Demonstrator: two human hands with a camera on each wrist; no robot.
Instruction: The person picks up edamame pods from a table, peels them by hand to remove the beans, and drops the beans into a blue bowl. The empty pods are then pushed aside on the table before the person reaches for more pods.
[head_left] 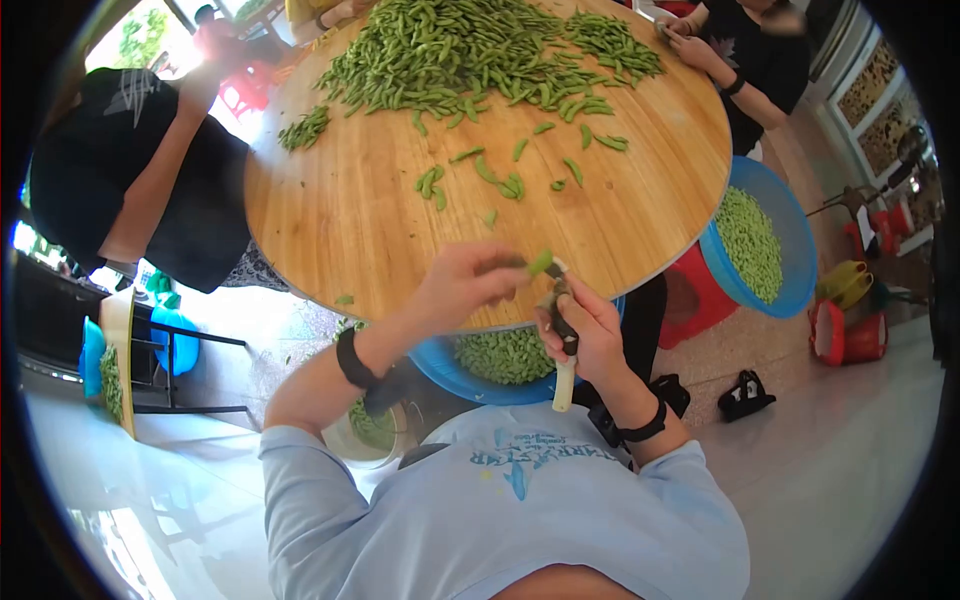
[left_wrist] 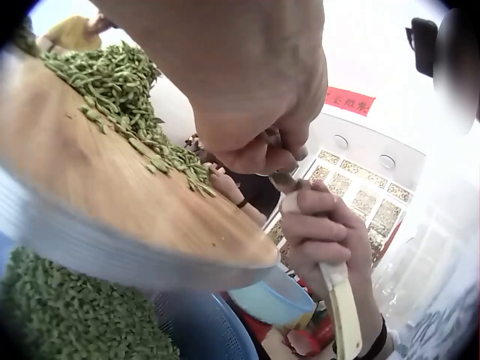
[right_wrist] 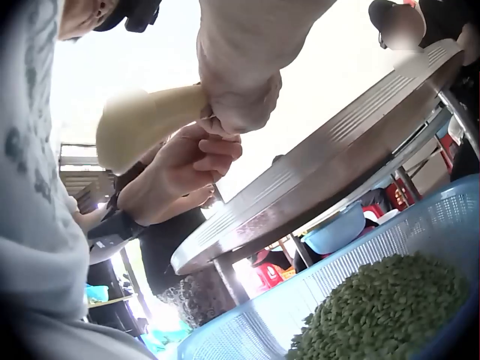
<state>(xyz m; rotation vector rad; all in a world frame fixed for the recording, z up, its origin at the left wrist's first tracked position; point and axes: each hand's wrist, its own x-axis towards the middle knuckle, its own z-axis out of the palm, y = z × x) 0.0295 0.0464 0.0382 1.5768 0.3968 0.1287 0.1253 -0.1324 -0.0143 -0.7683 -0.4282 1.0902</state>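
In the head view my right hand grips a hand tool with a long cream handle and dark metal parts; its exact kind is hidden by the fingers. The handle's end sticks out below the fist, and in the left wrist view the handle points downward. My left hand is just left of the tool's upper end, fingers bent. A green soybean pod is at its fingertips, beside the tool. Both hands are over the near edge of a round wooden table. Several loose pods lie beyond them.
A big heap of pods covers the table's far side. Below the near edge, a blue basket holds shelled beans. Another blue basin of beans stands at the right. People in black sit left and far right; a red stool is under the table.
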